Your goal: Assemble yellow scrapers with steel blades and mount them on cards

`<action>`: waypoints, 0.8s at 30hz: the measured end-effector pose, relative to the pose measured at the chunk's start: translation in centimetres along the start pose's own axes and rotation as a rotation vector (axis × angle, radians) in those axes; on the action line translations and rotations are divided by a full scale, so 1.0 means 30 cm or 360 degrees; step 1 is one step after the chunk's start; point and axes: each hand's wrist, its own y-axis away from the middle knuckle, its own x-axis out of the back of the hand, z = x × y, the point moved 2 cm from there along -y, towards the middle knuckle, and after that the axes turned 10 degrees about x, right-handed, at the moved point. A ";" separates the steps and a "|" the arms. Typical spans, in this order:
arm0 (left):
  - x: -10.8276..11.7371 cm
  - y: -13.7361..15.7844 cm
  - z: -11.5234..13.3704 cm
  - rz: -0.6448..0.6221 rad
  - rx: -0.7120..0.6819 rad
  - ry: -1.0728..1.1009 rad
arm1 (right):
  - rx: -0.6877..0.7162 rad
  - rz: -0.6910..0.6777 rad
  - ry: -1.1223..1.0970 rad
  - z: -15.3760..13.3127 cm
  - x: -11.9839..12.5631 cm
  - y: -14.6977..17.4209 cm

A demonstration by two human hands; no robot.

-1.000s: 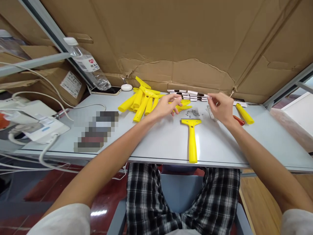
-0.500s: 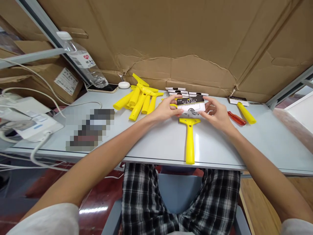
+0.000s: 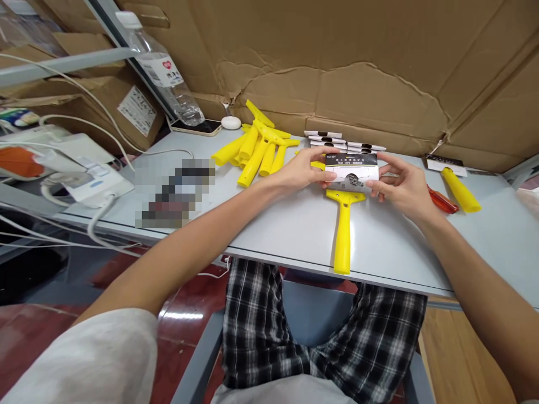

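A black and white printed card (image 3: 352,173) is held by its two ends just beyond the head of a yellow scraper (image 3: 343,233). The fingers and thumb of my left hand (image 3: 306,169) pinch its left end. My right hand (image 3: 405,184) grips the right end between thumb and fingers. The scraper lies on the table with its handle toward me and its head close under the card's near edge; whether they touch I cannot tell. Part of another yellow piece shows behind my left fingers.
Several yellow scrapers (image 3: 256,148) are heaped to the left, with folded cards (image 3: 326,136) at the back. Right of my hand lie a red screwdriver (image 3: 442,200) and a yellow handle (image 3: 461,191) by a card. A bottle (image 3: 166,70) leans over a phone (image 3: 196,128).
The whole view has shifted, so the table things sit farther right in the picture. Both hands keep hold of the card's ends, and its black band is tilted differently.
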 end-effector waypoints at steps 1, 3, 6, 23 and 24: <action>-0.002 0.002 0.004 0.0002 -0.0008 0.0005 | 0.0005 0.0010 -0.0017 0.001 0.002 -0.001; -0.006 0.009 0.012 -0.0001 -0.0015 -0.0005 | -0.0002 0.0017 -0.0028 0.002 0.008 -0.003; -0.017 0.017 0.021 -0.0091 0.0008 -0.0058 | -0.0027 -0.0009 -0.0002 0.001 0.014 -0.008; -0.016 0.013 0.013 -0.0120 -0.0038 -0.0103 | 0.0452 0.0090 0.0539 -0.064 0.002 -0.010; -0.010 0.010 0.011 -0.0068 -0.0051 -0.0089 | 0.0442 0.0095 0.0526 -0.065 0.004 -0.012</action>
